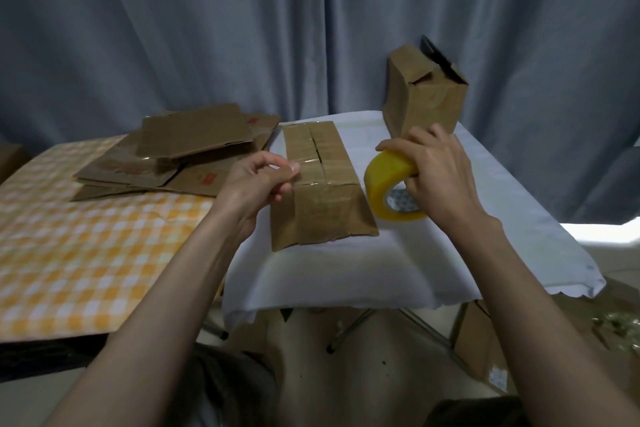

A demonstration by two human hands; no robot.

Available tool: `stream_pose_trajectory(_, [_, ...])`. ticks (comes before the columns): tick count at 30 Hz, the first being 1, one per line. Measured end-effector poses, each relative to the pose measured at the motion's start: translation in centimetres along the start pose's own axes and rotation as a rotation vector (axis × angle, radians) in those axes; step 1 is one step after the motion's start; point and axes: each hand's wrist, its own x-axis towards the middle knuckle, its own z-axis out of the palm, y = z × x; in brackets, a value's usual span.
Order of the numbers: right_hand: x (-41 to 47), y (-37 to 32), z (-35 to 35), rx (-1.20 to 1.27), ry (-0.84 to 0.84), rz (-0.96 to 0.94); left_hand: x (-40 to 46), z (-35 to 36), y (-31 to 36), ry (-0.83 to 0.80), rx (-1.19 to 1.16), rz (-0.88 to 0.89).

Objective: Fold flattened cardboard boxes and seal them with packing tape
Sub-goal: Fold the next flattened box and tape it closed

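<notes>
A folded brown cardboard box (322, 184) lies on the white-covered table (415, 263), its long top seam facing up with clear tape across it. My left hand (259, 180) is at the box's left edge and pinches the end of a clear tape strip between thumb and fingers. My right hand (440, 173) grips a yellow roll of packing tape (388, 184) just right of the box, held above the cloth. The tape strip runs across the box top between both hands.
A pile of flattened cardboard boxes (180, 152) lies on the orange checked tablecloth (69, 253) to the left. An upright folded box (426, 94) stands at the table's back right. More cardboard (481, 343) sits on the floor under the table. A grey curtain hangs behind.
</notes>
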Motion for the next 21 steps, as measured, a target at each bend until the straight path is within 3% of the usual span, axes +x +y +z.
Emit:
stream_pose_trajectory(10, [-0.4,0.0,1.0,0.013,-0.045,0.016,0.3,-0.4,-1.1,0.039,0.063,0.017])
stream_pose_trajectory(17, [-0.7,0.4,1.9,0.022,-0.094,0.036,0.2,-0.2,-1.7,0.031,0.173,-0.1])
stream_pose_trajectory(19, [-0.9,0.6,2.0,0.028,-0.091,0.049,0.3,-0.1,-1.7,0.076,0.332,-0.03])
stream_pose_trajectory(21, [-0.9,0.6,2.0,0.029,-0.079,0.054,0.3,0.2,-1.8,0.149,0.581,0.189])
